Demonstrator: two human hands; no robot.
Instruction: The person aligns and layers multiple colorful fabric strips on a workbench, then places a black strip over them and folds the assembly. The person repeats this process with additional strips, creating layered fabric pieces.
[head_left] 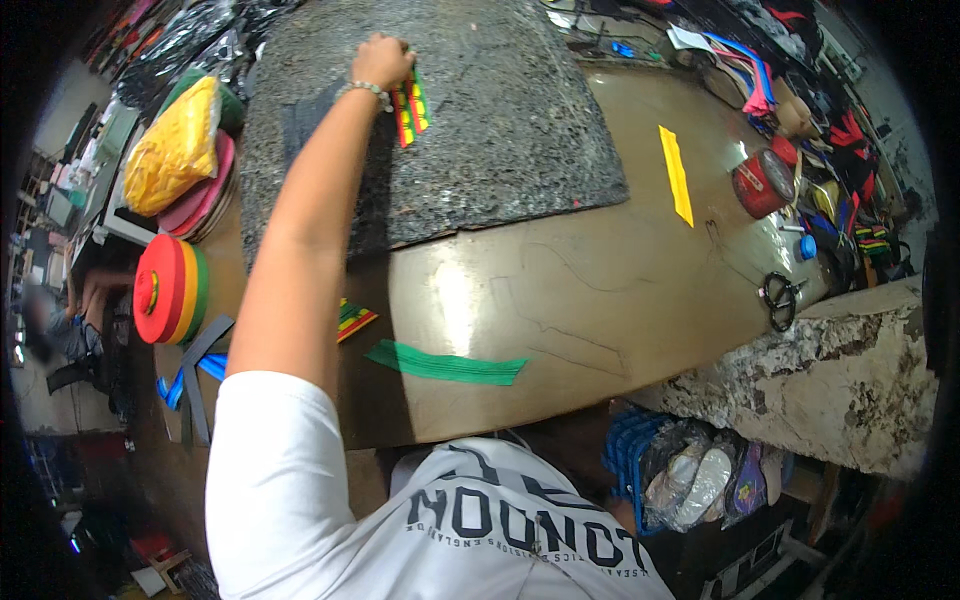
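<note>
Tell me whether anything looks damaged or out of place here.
The pale ledge along the lower right of the table looks damaged: its surface is rough, patchy and pitted, with dark areas showing.

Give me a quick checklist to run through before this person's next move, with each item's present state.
1. Left hand at the striped red, yellow and green strips: ok, at their upper end.
2. Firmness of any hold there: cannot tell, the hand hides it.
3. Right hand in view: not ok, it does not show.
4. Striped strips over the grey mat: ok.
5. Green strip off the mat: ok, on the table.
6. Scissors clear of the left hand: ok, near the table's right edge.
</note>
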